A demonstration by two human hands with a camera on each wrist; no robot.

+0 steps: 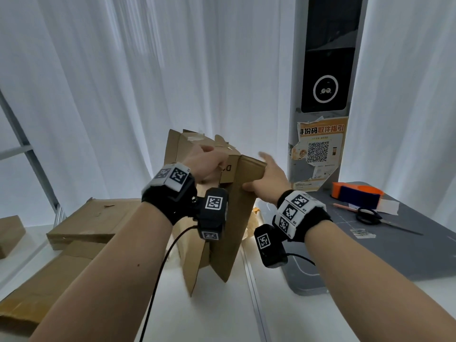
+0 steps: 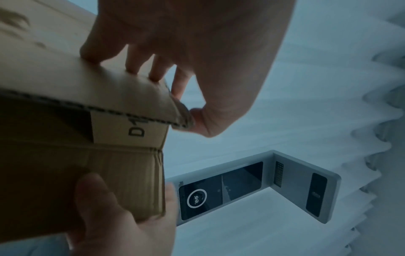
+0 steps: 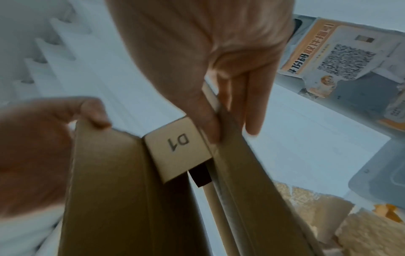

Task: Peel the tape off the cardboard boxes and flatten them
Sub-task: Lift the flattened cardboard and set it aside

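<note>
A brown cardboard box marked "D1" stands on end over the white table, partly collapsed, with its lower flaps hanging open. A scrap of pale tape clings to its top. My left hand grips the top edge, fingers over the panel and thumb under it. My right hand pinches the right-hand panel near the top, thumb in front and fingers behind. The box's far side is hidden.
Flattened cardboard lies stacked at the left, with a small box at the far left. On the grey mat at the right are scissors, an orange tape dispenser and a pen. A kiosk pillar stands behind. Crumpled paper lies beside the box.
</note>
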